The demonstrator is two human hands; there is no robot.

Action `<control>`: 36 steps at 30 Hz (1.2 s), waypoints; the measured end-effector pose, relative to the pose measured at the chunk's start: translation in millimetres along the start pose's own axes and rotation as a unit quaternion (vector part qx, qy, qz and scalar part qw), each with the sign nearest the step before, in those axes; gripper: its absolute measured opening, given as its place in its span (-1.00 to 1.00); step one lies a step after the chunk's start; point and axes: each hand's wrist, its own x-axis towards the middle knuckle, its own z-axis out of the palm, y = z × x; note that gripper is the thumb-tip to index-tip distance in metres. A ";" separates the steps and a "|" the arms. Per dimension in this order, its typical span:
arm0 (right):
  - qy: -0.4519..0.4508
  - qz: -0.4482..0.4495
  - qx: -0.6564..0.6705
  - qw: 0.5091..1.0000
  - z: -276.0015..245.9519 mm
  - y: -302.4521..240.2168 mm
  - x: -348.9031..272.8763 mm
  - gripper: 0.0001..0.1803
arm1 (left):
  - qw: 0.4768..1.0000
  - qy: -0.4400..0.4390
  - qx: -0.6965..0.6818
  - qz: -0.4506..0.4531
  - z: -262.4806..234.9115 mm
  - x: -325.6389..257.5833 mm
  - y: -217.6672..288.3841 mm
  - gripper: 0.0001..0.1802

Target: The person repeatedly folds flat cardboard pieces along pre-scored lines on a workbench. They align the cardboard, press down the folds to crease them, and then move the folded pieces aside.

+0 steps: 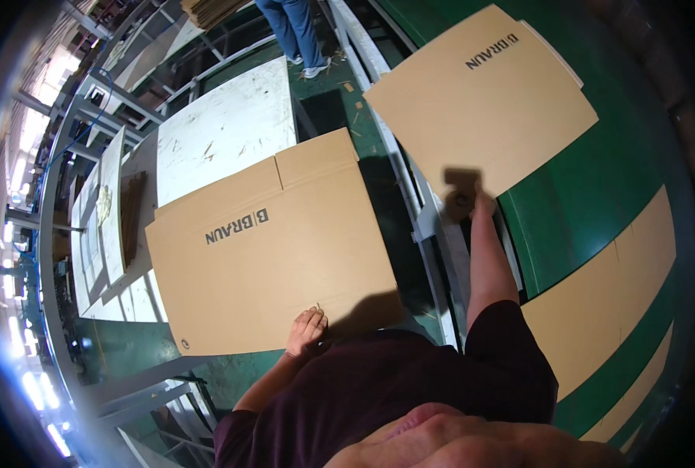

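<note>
A large flat cardboard box blank (285, 265) with dark printing lies on the white table in front of me. My left hand (307, 334) rests on its near edge, fingers bent and pressed together; a thin sliver shows at the fingertips, too small to name. Stretched out to the right, my right hand (482, 206) grips a small brown cardboard piece (462, 176), blurred by motion. This piece is held above the near corner of a second printed box blank (488, 101), which lies on the green conveyor belt.
The white tabletop (223, 117) shows scattered scraps. The green belt (566, 226) carries more cardboard sheets (613, 288) at the right. A metal rail (410, 179) runs between table and belt. A person in blue trousers (291, 31) stands beyond, near scraps on the floor.
</note>
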 end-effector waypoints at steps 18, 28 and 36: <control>-0.748 -0.109 0.012 0.655 -69.5 84.9 -378.7 -0.43 | 0.997 0.039 -0.062 -0.001 -13.6 14.7 8.1 -0.45; -0.514 0.027 0.154 0.843 -133.7 196.3 -332.9 -0.60 | 0.922 -0.303 -0.145 -0.194 -30.5 5.1 18.2 -0.48; -0.597 0.121 0.103 0.787 -102.1 255.0 -423.0 -0.66 | 0.985 -0.137 -0.102 0.012 -14.7 -42.3 5.8 -0.64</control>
